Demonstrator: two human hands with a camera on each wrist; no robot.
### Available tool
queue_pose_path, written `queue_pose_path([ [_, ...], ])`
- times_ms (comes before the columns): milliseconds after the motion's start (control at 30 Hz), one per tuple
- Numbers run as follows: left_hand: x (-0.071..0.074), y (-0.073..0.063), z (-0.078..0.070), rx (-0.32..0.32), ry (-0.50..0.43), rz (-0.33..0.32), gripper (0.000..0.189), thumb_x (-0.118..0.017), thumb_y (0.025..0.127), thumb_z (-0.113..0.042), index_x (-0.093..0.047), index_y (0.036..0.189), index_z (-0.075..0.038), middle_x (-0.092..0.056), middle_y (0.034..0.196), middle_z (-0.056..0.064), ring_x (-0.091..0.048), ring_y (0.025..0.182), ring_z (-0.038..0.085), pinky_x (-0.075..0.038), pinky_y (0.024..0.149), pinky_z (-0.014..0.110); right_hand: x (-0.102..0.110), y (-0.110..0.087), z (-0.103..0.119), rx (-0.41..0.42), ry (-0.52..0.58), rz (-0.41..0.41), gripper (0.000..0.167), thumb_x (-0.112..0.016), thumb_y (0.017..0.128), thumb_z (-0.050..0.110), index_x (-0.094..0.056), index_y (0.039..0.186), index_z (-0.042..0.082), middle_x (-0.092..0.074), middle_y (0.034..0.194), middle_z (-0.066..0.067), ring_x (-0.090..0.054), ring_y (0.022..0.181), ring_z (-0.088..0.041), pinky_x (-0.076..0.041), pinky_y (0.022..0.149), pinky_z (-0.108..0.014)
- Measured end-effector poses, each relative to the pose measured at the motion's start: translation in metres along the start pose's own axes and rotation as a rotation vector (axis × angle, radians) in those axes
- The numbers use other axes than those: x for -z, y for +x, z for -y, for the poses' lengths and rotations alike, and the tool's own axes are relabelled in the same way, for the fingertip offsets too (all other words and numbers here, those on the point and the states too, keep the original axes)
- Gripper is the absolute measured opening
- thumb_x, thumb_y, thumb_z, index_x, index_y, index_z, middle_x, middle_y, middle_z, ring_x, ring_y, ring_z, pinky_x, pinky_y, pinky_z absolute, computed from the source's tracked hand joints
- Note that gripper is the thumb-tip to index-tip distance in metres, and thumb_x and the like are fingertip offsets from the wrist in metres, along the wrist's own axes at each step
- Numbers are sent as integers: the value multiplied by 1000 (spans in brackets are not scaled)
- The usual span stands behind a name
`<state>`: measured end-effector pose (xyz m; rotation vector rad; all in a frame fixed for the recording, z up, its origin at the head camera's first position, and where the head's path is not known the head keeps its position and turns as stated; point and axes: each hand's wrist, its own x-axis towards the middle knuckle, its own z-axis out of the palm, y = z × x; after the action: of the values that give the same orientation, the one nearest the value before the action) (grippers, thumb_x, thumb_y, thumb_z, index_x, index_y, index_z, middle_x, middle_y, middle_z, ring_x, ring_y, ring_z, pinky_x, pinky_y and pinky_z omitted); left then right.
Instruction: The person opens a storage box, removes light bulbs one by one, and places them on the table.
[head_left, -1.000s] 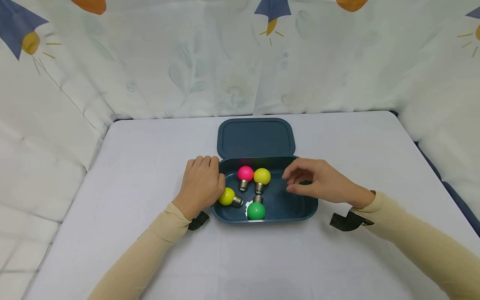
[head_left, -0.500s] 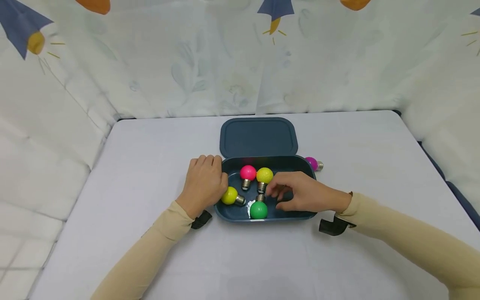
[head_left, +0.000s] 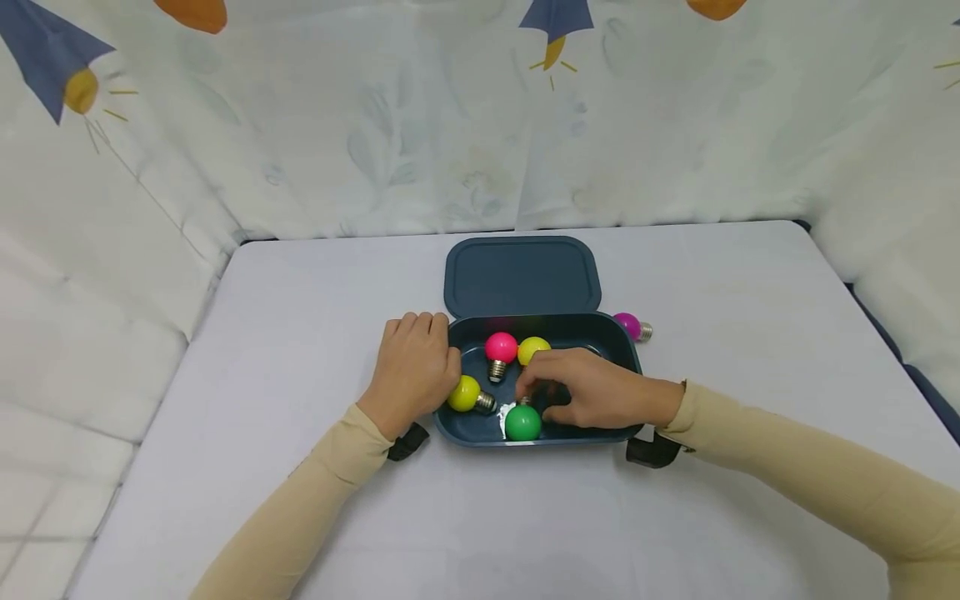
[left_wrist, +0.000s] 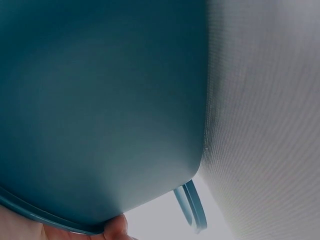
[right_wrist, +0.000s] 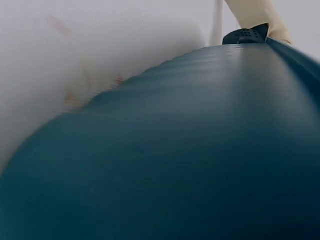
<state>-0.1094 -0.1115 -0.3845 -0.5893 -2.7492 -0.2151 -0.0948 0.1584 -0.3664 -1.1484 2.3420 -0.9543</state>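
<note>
My left hand (head_left: 412,367) grips the left wall of a dark blue box (head_left: 468,440); its fingertips show at the rim in the left wrist view. Inside, at the front, lies a green light bulb (head_left: 522,423). My right hand (head_left: 592,390) reaches in over the box's right side, fingers curled round that bulb's screw base and thumb at the right of its globe. Close behind those fingers is a yellow bulb (head_left: 533,348), partly covered. A pink bulb (head_left: 501,347) lies beside it, and another yellow bulb (head_left: 465,393) sits near my left hand. In the right wrist view the box wall (right_wrist: 175,140) hides the fingers.
The box's lid (head_left: 522,277) lies flat behind it on the white-covered table (head_left: 330,283). A purple bulb (head_left: 628,326) rests outside the box's back right corner. Patterned curtains (head_left: 450,117) hang behind the table.
My right hand has moved left and down from the box's right side to the green bulb, uncovering the purple bulb outside. The left hand has kept its grip on the box.
</note>
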Motion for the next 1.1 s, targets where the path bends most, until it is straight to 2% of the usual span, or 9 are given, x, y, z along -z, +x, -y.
queue_pose_path([
  [267, 2, 1, -2, 8, -14, 28, 15, -53, 92, -16, -55, 86, -3, -54, 75, 10, -51, 75, 28, -41, 76, 42, -2, 6, 3, 9, -69, 61, 36, -78, 86, 2, -69, 118, 16, -67, 118, 3, -66, 104, -12, -58, 96, -28],
  [500, 3, 2, -3, 8, -12, 44, 15, -54, 93, -17, -55, 87, -3, -54, 75, 10, -50, 75, 28, -40, 76, 42, -5, 10, 8, 34, -126, 85, 41, -81, 84, 5, -69, 121, 15, -67, 122, 2, -66, 113, -13, -57, 102, -31],
  [800, 0, 1, -2, 5, -9, 38, 15, -54, 93, -17, -55, 86, -4, -53, 74, 9, -49, 73, 27, -40, 73, 41, -11, 16, 5, 35, -56, 93, 43, -85, 83, 12, -68, 122, 16, -67, 121, 3, -68, 109, -9, -57, 99, -26],
  [1000, 1, 1, -2, 1, -4, 28, 15, -54, 92, -17, -55, 86, -4, -53, 73, 9, -48, 72, 27, -38, 71, 39, -13, 16, 4, 27, -37, 91, 44, -87, 81, 14, -68, 121, 16, -66, 118, 3, -65, 99, -7, -58, 90, -21],
  [1100, 1, -1, -2, 13, -11, 32, 14, -53, 92, -16, -54, 85, -4, -52, 73, 9, -48, 71, 26, -38, 71, 39, -16, 17, 3, 19, 10, 92, 44, -86, 82, 11, -67, 121, 14, -67, 117, 2, -66, 96, -6, -58, 87, -20],
])
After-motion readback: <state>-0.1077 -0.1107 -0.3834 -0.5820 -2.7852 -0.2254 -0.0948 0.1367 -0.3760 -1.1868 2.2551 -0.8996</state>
